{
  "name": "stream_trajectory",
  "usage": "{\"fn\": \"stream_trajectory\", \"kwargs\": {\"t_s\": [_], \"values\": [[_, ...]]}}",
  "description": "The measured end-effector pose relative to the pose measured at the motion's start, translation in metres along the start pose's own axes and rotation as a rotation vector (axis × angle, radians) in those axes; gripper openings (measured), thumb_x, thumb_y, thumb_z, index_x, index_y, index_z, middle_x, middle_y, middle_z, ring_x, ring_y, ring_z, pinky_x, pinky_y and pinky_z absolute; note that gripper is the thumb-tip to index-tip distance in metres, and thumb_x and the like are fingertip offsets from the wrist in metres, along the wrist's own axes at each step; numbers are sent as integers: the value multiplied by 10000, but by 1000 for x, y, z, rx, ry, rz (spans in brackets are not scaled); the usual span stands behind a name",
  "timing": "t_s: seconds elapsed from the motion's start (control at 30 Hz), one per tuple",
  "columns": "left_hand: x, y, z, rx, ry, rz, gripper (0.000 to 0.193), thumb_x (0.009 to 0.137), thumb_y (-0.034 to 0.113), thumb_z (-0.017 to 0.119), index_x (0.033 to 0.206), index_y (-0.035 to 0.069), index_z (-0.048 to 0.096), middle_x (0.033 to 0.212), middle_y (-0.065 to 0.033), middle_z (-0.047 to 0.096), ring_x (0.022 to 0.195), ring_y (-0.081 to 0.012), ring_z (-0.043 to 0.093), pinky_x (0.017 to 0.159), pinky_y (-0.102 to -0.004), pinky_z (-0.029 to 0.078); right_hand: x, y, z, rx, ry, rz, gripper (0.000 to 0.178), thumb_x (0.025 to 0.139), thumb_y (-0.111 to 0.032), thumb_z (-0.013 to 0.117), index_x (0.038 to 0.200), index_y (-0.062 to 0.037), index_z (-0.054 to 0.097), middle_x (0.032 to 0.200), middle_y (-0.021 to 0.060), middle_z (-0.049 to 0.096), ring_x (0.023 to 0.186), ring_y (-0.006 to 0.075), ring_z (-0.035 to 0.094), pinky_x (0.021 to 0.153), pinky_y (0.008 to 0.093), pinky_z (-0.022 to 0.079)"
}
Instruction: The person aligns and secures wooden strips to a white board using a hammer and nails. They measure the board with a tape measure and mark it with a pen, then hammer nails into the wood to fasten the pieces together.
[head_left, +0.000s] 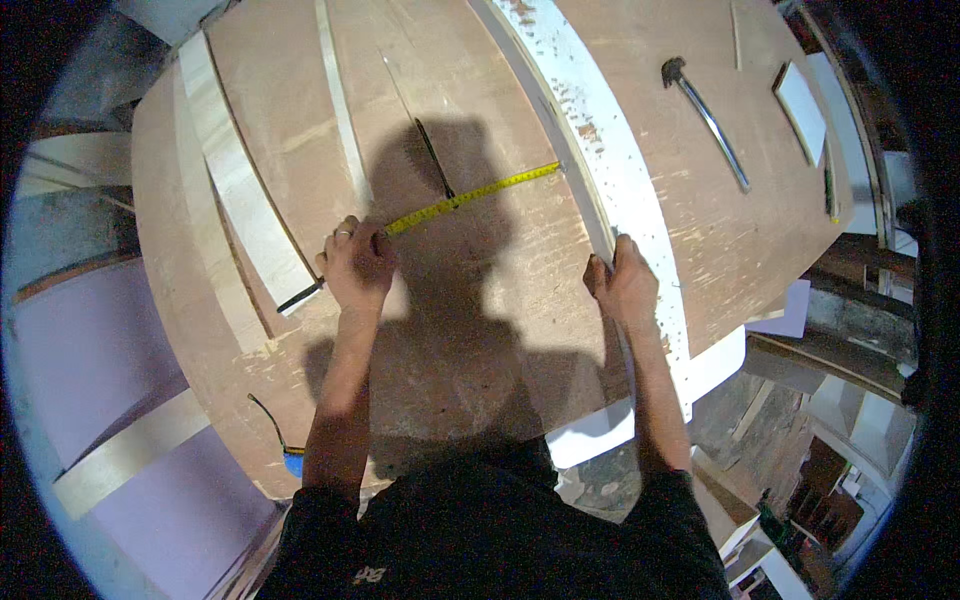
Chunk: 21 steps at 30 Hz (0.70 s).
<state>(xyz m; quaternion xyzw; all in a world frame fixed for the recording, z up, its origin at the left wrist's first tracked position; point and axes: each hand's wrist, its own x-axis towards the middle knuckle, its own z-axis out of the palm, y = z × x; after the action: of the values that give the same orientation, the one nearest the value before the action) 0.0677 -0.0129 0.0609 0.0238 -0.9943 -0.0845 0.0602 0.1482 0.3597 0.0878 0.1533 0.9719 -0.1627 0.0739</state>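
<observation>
While the left hand (358, 265) has its grip curled around the near end of the yellow tape (500, 184), the right hand (628, 285) pinches the left edge of the long white strip (625, 165), thumb to one side and fingers over the top. Tape case, if within the left palm, is hidden; fingers there look well closed, no gap visible. Step in hand, as judged: a measurement across the worktop (730, 230), out to the strip's edge. The next move probably calls for a steady strip, a taut tape and a reading taken — or the strip nudged square until the figure suits. Tape location: on or just above the worktop, between the hands and farther from the body, passing the lower end of a slim dark tool (432, 155). Long axis runs left to right, slanting away from the person; far end points right and meets the strip's left edge, or nearly — contact not certain. Strip's own axis runs away from the body, roughly crosswise to the tape, its bow perhaps partly lens distortion.
</observation>
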Motion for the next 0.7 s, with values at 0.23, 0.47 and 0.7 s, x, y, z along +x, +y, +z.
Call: {"fn": "stream_trajectory", "kwargs": {"t_s": [0.23,0.47,0.7], "values": [[3,4,-4,52,-41,-3,265,938,316,627,1131,175,741,1225,-93,676,1078,-321,632,915,-510,453,4,5,7,-115,55,-86,359,922,-251,657,1163,-1,568,925,197,655,867,397,667,886,534,452],[0,2,-3,16,-39,-12,255,918,284,687,1129,156,750,1217,-101,676,1065,-315,630,922,-489,446,4,-1,4,-48,62,-64,286,919,-235,666,1050,-10,549,871,195,640,849,411,653,910,533,437],[-2,-3,5,-63,63,18,235,880,220,743,1112,185,751,1115,-23,684,979,-265,635,859,-425,440,4,-4,8,-86,127,-117,262,879,-200,701,967,-11,542,828,192,620,833,414,643,938,537,435]]}}
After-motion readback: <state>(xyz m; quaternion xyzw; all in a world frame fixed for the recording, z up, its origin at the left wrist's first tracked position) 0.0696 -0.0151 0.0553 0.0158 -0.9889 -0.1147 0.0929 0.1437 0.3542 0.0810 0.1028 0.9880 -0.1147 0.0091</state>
